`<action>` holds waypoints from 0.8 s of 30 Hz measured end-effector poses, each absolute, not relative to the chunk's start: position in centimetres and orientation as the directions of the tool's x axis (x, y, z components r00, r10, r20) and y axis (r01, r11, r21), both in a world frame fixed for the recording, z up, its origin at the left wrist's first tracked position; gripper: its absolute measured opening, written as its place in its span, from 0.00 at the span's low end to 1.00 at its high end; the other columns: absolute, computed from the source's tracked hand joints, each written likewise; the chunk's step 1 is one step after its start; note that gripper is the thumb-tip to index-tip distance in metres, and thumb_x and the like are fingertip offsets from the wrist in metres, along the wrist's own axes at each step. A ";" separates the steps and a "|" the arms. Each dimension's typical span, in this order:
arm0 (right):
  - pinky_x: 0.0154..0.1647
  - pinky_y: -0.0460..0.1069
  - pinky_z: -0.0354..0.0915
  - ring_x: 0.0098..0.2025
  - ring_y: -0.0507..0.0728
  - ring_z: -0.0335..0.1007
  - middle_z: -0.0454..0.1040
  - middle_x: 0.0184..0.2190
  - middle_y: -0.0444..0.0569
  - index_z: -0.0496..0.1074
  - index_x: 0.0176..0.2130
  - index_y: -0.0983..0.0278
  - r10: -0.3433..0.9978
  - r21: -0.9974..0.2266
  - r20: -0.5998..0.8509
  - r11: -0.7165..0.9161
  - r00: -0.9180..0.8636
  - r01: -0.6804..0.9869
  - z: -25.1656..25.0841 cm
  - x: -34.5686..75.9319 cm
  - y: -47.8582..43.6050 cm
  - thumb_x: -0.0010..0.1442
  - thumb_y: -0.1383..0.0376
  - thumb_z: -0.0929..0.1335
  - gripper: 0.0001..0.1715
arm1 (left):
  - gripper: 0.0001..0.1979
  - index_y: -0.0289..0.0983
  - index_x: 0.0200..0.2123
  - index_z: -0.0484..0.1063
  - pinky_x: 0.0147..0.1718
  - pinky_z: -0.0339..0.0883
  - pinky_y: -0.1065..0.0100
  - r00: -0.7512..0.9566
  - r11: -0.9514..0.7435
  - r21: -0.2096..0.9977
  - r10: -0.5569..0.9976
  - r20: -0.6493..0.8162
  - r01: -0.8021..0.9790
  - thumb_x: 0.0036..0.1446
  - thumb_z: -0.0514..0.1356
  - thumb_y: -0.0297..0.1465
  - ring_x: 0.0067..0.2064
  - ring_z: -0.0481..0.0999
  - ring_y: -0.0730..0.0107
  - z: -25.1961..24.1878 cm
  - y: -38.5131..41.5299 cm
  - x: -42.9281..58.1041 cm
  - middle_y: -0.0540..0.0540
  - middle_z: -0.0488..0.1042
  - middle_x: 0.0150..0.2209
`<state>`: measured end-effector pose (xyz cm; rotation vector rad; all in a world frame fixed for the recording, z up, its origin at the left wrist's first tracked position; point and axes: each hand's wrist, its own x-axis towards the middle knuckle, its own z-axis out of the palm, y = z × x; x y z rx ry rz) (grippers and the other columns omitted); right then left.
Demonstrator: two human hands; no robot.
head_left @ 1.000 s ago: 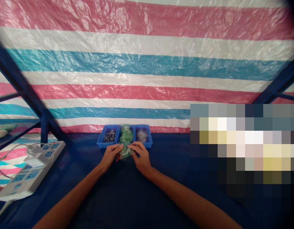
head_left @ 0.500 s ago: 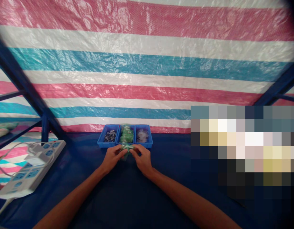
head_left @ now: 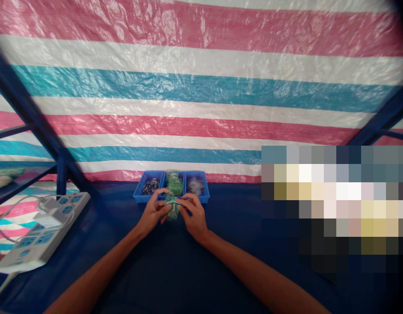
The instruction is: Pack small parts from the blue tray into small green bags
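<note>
Our fingertips pinch a small clear bag of green parts (head_left: 172,209) from both sides, the left hand (head_left: 151,214) and right hand (head_left: 195,216) closed on it just in front of the three blue bins (head_left: 138,197). Since a second ago the bag has bunched tighter and risen slightly, so we judge the fiddling with it unfinished. It hangs above the dark blue table cover (head_left: 175,270), and a white power strip (head_left: 41,235) lies well apart on the left.

I read no text anywhere: any print on the white plastic power strip (head_left: 41,237) left of the blue plastic bins (head_left: 138,197), or the clear green-filled packet (head_left: 172,209) before them, blurs out.
</note>
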<state>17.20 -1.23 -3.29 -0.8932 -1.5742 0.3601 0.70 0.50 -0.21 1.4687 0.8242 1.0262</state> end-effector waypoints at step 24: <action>0.39 0.48 0.67 0.37 0.54 0.71 0.74 0.38 0.50 0.70 0.48 0.63 0.784 -0.775 0.613 0.570 0.102 0.273 -3.2 17.2 -1.5 0.62 0.65 0.62 0.15 | 0.11 0.34 0.37 0.71 0.22 0.63 0.74 0.296 -0.401 0.872 0.900 0.319 0.280 0.55 0.60 0.36 0.23 0.67 0.76 -0.6 0.7 -0.2 0.50 0.70 0.25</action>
